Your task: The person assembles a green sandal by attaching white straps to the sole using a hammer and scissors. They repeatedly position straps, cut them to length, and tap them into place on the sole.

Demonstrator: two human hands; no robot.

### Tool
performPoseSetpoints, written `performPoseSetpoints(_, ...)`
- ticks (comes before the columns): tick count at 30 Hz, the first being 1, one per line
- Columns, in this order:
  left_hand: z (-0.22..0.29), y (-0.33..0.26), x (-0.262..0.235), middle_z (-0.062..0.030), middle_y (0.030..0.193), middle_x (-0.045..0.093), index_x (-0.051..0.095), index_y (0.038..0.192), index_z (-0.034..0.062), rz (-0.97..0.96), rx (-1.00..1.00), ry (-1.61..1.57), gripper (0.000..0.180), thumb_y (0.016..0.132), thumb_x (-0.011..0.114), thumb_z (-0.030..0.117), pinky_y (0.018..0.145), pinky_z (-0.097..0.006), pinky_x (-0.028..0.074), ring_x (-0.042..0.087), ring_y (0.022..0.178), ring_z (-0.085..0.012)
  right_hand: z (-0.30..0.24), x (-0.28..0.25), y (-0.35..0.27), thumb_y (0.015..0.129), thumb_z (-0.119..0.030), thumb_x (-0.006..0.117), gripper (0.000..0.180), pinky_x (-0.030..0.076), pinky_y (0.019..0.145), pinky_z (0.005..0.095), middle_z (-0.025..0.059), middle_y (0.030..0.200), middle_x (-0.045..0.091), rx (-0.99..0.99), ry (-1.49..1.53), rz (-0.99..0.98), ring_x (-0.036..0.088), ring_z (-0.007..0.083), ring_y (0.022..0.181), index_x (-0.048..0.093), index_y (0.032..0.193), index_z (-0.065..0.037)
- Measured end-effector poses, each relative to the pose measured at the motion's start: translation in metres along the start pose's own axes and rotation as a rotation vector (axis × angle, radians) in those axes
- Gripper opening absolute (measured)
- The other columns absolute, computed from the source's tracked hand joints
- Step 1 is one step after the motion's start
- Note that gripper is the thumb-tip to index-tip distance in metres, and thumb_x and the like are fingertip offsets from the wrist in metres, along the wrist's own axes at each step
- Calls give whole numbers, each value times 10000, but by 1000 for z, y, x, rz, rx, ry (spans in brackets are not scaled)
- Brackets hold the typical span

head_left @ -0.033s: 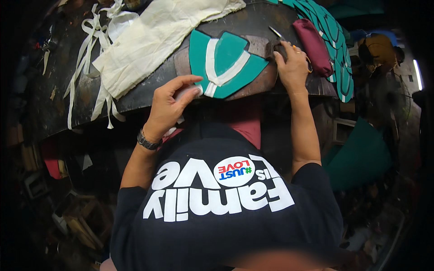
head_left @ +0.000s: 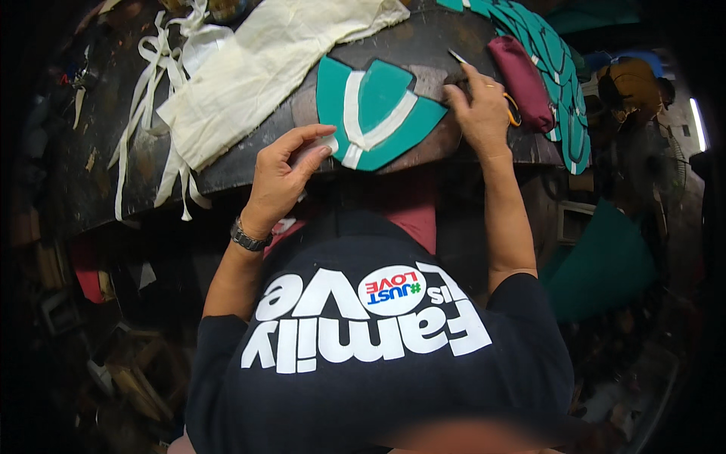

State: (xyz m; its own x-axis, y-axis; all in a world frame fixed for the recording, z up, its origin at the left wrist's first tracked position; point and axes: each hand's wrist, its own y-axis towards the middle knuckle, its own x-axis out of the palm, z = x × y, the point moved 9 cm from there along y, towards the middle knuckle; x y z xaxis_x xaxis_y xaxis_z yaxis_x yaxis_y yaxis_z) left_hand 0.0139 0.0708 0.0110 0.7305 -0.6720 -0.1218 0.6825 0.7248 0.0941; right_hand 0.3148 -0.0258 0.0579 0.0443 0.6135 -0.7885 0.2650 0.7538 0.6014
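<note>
One green panel (head_left: 380,97) between the left hand (head_left: 277,175) and the right hand (head_left: 488,115)

With the panel as the dial's centre and twelve at the far side, the left hand sits at eight o'clock, its thumb and forefinger pinching a small white piece (head_left: 327,142) by the panel's edge. The right hand is at three, fingers bent and thumb apart, over scissors (head_left: 457,57); whether it grips them cannot be told. Their blade points toward ten; an orange handle shows beside the hand. The panel lies on a brown board (head_left: 436,144) on the dark desk (head_left: 454,30), its white bands (head_left: 352,106) meeting toward seven. A cream cloth (head_left: 265,72) spreads at ten o'clock, with white straps (head_left: 140,110) trailing at nine. A maroon pouch (head_left: 522,85) lies between two and three, and overlapping green pieces (head_left: 563,91) curve beyond it.
</note>
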Motion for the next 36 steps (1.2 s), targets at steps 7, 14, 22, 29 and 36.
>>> performPoseSetpoints(7,-20,29,-2,-22,991,682,681,1203,25,191,120,-72,251,952,666,31,661,-212,478,575,737,-60,-63,64,40,786,-201,747,677,422,1028,464,198,1188,642,-177,333,-517,564,378,1162,520,1413,-84)
performPoseSetpoints(14,-30,24,-7,-25,988,677,666,1160,4,236,137,-271,202,959,644,-12,634,-200,467,569,727,-51,-58,85,44,730,-127,739,669,439,1046,419,189,1150,603,33,276,-779,539,366,1177,572,1375,-68)
performPoseSetpoints(22,-19,23,-3,-7,898,628,676,1072,2,221,205,-78,144,935,658,-35,624,-199,452,563,692,-49,-53,86,60,725,-109,794,409,481,962,362,115,1101,665,-5,556,-772,606,270,1052,672,1110,-48)
performPoseSetpoints(29,-24,21,-8,-41,1017,607,668,1075,5,237,186,-160,159,931,637,-57,610,-208,457,554,700,-64,31,46,97,814,-37,804,252,456,587,207,-7,834,649,344,1310,-410,580,51,683,648,1012,-56)
performPoseSetpoints(36,-22,22,-6,-42,1014,611,669,1057,6,218,167,-66,163,919,632,-72,608,-210,457,553,693,-64,190,111,192,870,-99,793,295,515,524,259,79,849,673,629,1537,191,626,147,618,604,1084,-27)
